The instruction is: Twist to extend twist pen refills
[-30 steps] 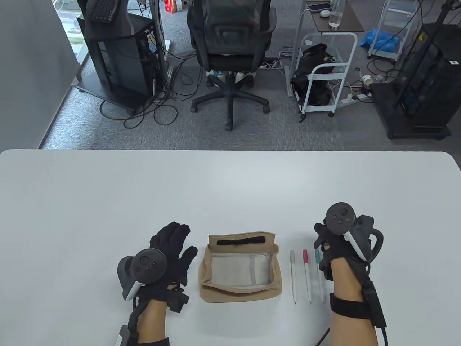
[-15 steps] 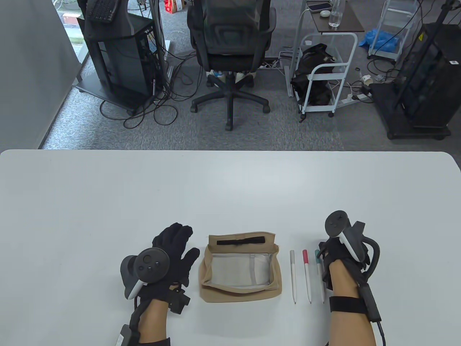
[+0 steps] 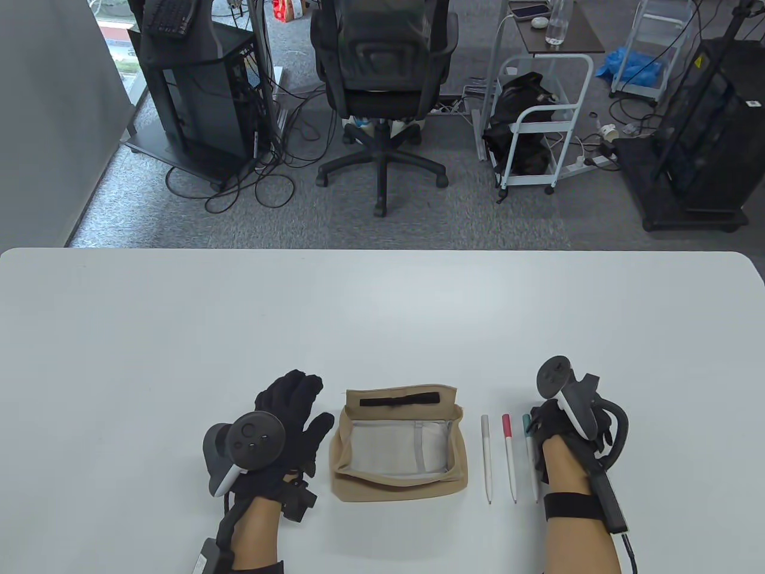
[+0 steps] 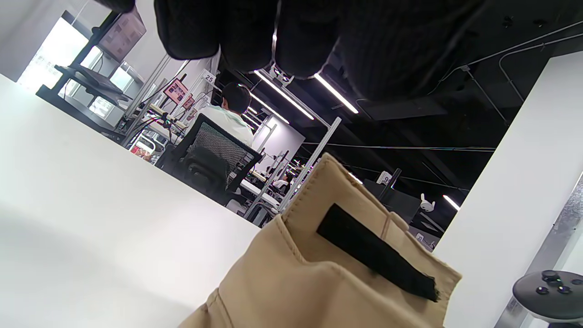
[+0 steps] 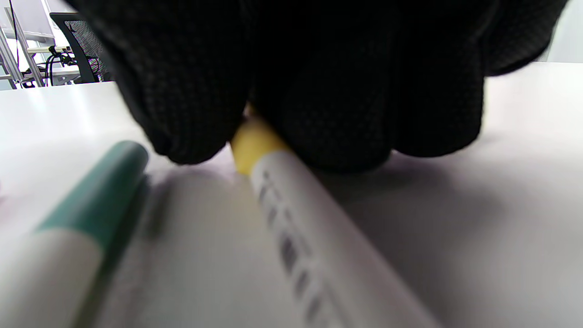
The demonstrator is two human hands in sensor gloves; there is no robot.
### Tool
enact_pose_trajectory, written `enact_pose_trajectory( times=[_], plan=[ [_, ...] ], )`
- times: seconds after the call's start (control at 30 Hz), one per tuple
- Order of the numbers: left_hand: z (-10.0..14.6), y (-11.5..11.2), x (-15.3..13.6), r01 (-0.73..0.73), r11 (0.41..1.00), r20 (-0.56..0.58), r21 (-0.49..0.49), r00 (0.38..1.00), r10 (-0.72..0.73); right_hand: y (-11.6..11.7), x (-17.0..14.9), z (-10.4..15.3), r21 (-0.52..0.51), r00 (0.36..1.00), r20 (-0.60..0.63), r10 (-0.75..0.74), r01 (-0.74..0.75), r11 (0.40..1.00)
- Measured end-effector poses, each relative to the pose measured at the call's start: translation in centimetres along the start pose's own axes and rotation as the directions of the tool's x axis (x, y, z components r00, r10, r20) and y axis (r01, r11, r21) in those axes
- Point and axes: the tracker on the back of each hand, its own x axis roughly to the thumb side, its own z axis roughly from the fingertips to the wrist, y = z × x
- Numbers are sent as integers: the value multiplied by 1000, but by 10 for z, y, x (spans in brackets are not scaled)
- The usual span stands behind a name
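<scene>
Bench (image 3: 382, 311), near edge: we log the right hand (image 3: 565, 427) closing its fingers (image 5: 191, 91) on a yellow-capped pen (image 5: 291, 218) (hidden from above) lying beside the teal-capped pen (image 3: 529, 454). Left hand (image 3: 287, 418) flat, empty, beside the tan pouch (image 3: 397, 445).

Readable text is sparse. In the left wrist view, a small white sign (image 4: 209, 78) on a far frame post reads "25", and another small white sign (image 4: 384, 177) far right of the beige pouch (image 4: 319, 273) shows a "9". The yellow-capped pen (image 5: 309, 237) under the right hand (image 5: 319, 77) has a row of dark printed marks along its white barrel, too blurred to read. In the table view, a yellow warning triangle (image 3: 698, 62) sits on the black rack at far right; its symbol is too small to make out.
</scene>
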Motion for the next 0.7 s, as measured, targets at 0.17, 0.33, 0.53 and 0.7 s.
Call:
enact_pose_trajectory(
  times=[0.17,0.33,0.53,0.7],
  plan=[
    [0,0,1,7,1000,1,-2,1000,-7,-1,1,2,7,1000,-3,7,-7,1000],
    [0,-1,1,10,1000,2,-5,1000,-10,-1,0,1,18,1000,-11,4,-4,1000],
    [-1,-1,3,19,1000,8,-4,1000,-19,-24,0,6,-27,995,-13,-98,97,995],
    [0,1,6,33,999,23,4,999,-34,-69,24,27,-146,977,129,-168,186,972]
  ],
)
